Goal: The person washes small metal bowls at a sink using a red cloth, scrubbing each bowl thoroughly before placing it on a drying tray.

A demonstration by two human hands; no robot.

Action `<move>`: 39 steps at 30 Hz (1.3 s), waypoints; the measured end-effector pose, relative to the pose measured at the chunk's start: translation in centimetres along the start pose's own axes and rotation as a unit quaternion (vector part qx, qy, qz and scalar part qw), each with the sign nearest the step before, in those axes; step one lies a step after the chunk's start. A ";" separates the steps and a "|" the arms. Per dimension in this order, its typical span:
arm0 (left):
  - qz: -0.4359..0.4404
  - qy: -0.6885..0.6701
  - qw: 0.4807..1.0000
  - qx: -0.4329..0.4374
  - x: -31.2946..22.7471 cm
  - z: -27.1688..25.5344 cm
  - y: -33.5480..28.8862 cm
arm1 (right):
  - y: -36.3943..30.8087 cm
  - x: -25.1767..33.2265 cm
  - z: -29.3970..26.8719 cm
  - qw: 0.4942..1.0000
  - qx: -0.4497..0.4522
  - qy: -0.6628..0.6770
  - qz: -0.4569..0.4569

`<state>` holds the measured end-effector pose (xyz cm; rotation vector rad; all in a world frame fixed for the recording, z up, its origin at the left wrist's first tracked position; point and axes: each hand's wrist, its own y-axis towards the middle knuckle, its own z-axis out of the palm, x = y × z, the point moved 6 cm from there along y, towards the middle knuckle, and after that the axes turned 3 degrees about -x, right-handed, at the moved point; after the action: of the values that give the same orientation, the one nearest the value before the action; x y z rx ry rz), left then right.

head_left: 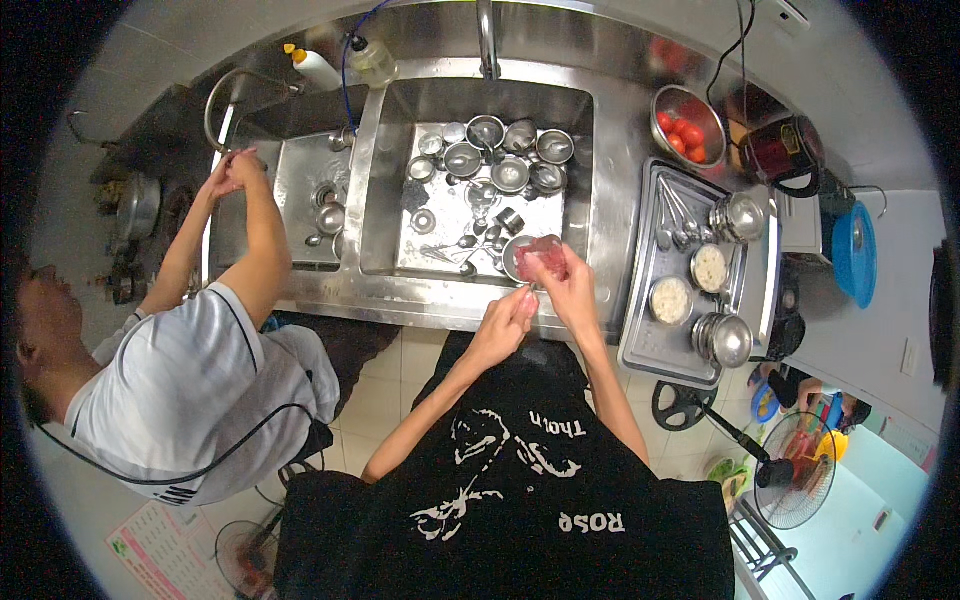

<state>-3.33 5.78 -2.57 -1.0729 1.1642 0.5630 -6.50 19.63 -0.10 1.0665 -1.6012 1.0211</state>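
Observation:
A reddish scrubbing cloth (538,255) is bunched in my right hand (568,292), at the front edge of the large sink (590,180). Just below and left of it, my left hand (506,325) has its fingers pinched together, near a pale thin bit that I cannot make out. A small metal bowl (510,262) shows partly behind the cloth; whether a hand touches it is hidden. Several metal bowls (510,175) lie further back in the sink, with loose spoons (467,242) nearer to me and a dark scouring pad (414,196) at the left.
To my right lies a grey tray (645,300) with spoons, stacked metal bowls (722,340) and two bowls of white contents. Behind it stands a bowl of tomatoes (688,137). A tap (487,45) overhangs the sink. At my left, another person (190,350) reaches into the smaller sink (300,180).

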 end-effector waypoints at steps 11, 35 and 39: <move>-0.039 -0.043 0.998 0.017 0.6 -0.5 0.0 | 2.2 -2.2 0.1 0.996 -0.026 0.082 -0.001; 0.021 0.082 0.993 -0.079 1.6 -2.2 1.2 | 1.5 -6.2 4.6 0.983 0.031 0.154 0.093; 0.036 0.082 0.994 -0.065 1.1 -2.3 0.9 | 1.9 -4.1 4.5 0.976 -0.010 0.188 0.109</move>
<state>-4.78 3.96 -3.94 -1.2102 1.3286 0.6234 -8.58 16.65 -5.34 0.6426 -1.4300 1.2663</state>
